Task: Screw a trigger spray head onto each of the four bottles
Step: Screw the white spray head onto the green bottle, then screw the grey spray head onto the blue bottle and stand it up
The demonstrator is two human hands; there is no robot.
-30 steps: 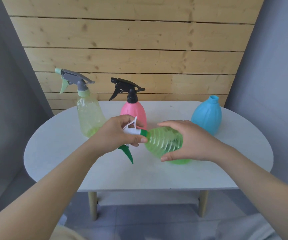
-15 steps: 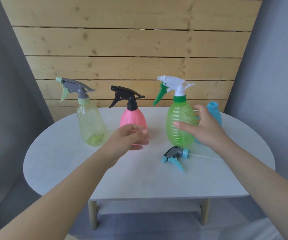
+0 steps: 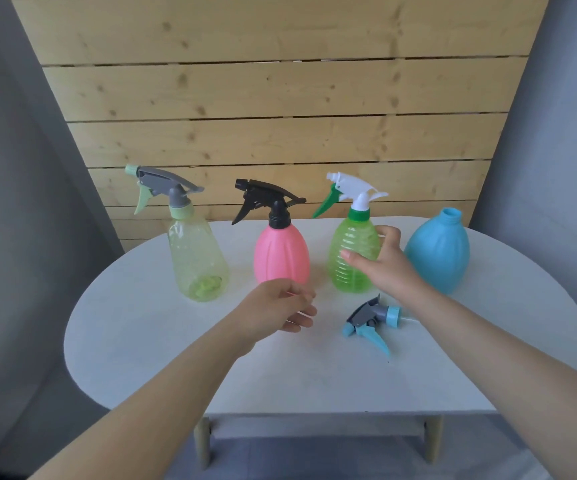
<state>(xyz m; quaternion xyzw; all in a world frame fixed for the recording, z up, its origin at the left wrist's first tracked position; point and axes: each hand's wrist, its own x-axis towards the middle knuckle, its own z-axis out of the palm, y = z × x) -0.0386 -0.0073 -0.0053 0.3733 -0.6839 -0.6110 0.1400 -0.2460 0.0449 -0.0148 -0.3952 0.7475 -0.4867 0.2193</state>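
Note:
Several bottles stand in a row on the white table [image 3: 141, 341]. The pale yellow bottle [image 3: 198, 261] wears a grey trigger head, the pink bottle [image 3: 281, 254] a black one, and the green ribbed bottle [image 3: 351, 258] a white and green one. The blue bottle [image 3: 439, 252] at the right has a bare neck. A grey and blue trigger head [image 3: 372, 318] lies on the table in front of the green bottle. My right hand [image 3: 380, 265] grips the green bottle's side. My left hand [image 3: 280, 308] hovers in front of the pink bottle, holding nothing, fingers loosely curled.
A wooden plank wall [image 3: 280, 98] rises right behind the table, with grey walls on both sides. The table's rounded front edge is near me, with its legs and a grey floor below.
The green bottle went from lying in both hands to standing upright in the row. My left hand let go of its head and drew back. The blue trigger head came into view.

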